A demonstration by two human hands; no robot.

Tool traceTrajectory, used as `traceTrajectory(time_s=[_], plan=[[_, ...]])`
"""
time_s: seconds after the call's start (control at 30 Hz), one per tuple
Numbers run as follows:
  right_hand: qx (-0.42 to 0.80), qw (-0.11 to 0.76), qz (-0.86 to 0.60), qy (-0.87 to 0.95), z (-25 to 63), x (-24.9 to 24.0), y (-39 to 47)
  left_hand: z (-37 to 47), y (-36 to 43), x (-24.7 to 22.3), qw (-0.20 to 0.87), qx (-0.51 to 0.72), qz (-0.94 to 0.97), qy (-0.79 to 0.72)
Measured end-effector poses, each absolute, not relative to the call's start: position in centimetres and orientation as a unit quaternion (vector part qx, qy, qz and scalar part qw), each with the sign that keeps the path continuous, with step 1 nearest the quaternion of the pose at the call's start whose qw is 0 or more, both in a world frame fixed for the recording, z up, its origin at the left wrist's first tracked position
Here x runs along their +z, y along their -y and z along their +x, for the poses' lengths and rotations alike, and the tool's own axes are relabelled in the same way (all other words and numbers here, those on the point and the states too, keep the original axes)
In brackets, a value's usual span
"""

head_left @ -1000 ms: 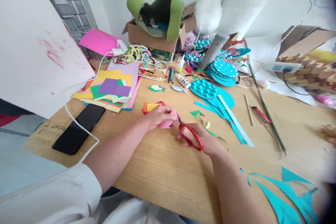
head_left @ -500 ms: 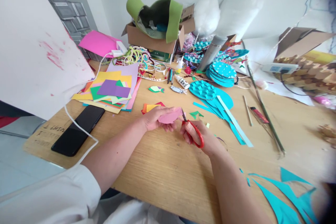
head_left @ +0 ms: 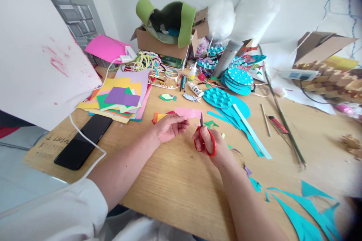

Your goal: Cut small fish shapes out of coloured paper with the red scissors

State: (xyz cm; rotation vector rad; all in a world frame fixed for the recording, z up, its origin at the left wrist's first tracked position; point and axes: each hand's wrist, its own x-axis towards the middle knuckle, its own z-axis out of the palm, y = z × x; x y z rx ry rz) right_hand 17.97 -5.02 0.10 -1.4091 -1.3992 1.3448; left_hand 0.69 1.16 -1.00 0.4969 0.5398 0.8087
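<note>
A small piece of pink paper (head_left: 190, 113) is just beyond the fingertips of my left hand (head_left: 171, 127), pinched at its near edge. My right hand (head_left: 216, 146) is closed around the red handles of a pair of scissors (head_left: 211, 150). The dark scissor blades point away from me, close to the right end of the pink paper. Behind my left hand lie small orange and yellow paper pieces (head_left: 160, 116), partly covered. Green paper scraps (head_left: 211, 124) are on the table just past the scissors.
Stacked coloured paper (head_left: 121, 98) and a black phone (head_left: 83, 141) lie to the left. Two paper fish (head_left: 167, 97), a glue bottle (head_left: 196, 90) and blue paper discs (head_left: 217, 98) are farther back. At the right are a long stick (head_left: 283, 116) and blue offcuts (head_left: 299, 211).
The pink paper has turned and now extends beyond my left fingertips instead of lying across the fingers. The scissors have tilted more upright and shifted slightly.
</note>
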Motion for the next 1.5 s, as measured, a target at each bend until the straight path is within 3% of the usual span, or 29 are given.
traceTrajectory(time_s=[0.67, 1.5], plan=[[0.511, 0.307, -0.541, 0.593, 16.9, -0.2, 5.0, 2.1, -0.3, -1.6, 0.756, 0.425, 0.387, -0.315], [0.535, 0.291, -0.516, 0.603, 17.0, 0.5, 5.1, 2.1, -0.3, -1.8, 0.723, 0.426, 0.445, -0.313]])
